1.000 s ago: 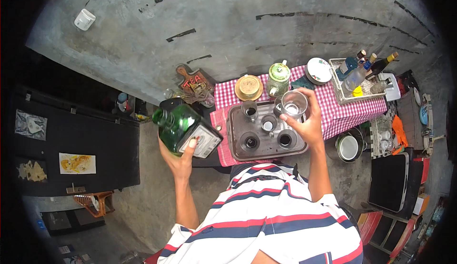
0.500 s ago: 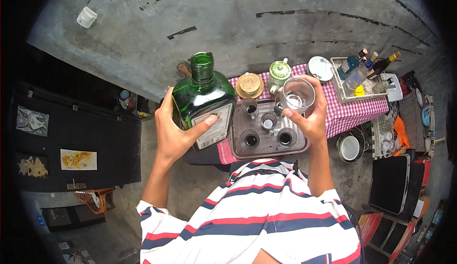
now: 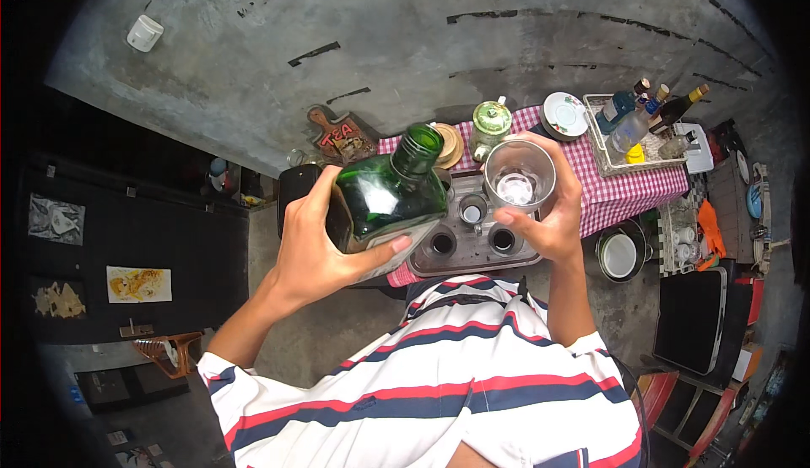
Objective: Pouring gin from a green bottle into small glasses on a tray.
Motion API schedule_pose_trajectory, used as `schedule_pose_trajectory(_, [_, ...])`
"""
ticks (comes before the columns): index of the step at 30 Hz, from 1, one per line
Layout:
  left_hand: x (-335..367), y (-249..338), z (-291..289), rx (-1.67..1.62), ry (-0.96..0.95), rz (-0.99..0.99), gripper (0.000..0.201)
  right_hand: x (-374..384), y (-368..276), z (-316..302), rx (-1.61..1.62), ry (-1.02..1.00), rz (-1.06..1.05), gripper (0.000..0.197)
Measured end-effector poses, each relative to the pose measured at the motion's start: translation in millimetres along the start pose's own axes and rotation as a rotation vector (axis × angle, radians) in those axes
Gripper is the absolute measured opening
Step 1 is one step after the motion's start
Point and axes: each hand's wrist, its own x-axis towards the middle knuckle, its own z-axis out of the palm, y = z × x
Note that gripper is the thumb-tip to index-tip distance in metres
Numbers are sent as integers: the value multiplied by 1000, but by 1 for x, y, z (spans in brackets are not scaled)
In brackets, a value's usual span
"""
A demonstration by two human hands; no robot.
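Observation:
My left hand [image 3: 312,244] is wrapped round a large green glass bottle [image 3: 390,198], its uncapped neck leaning to the right. A clear drinking glass [image 3: 520,177] is in my right hand [image 3: 550,215], its open mouth turned up and towards me. The bottle's mouth and the glass are apart, and I see no liquid running between them. Below both, a metal tray [image 3: 472,259] carries several glass cups, such as a dark-filled cup [image 3: 504,242] at the front right. The bottle and the glass hide part of the tray.
On the checked cloth [image 3: 629,190] stand a green lidded pot [image 3: 491,124], stacked white plates [image 3: 564,115] and a wicker basket [image 3: 596,143] of bottles. A wooden sign [image 3: 340,137] leans at the grey wall. A metal pail [image 3: 620,255] sits on the floor at right.
My left hand has moved right and tilted the green bottle, bringing its neck nearer the glass. The glass in my right hand has shifted slightly left and tips a little more towards me.

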Motion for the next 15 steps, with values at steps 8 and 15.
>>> schedule_pose_trajectory(8, [-5, 4, 1, 22, -160, -31, 61, -7, 5, 4, -33, -66, -37, 69])
schedule_pose_trajectory(15, [-5, 11, -4, 22, -253, -94, 57, -14, 5, 11, -44, -113, 25, 68])
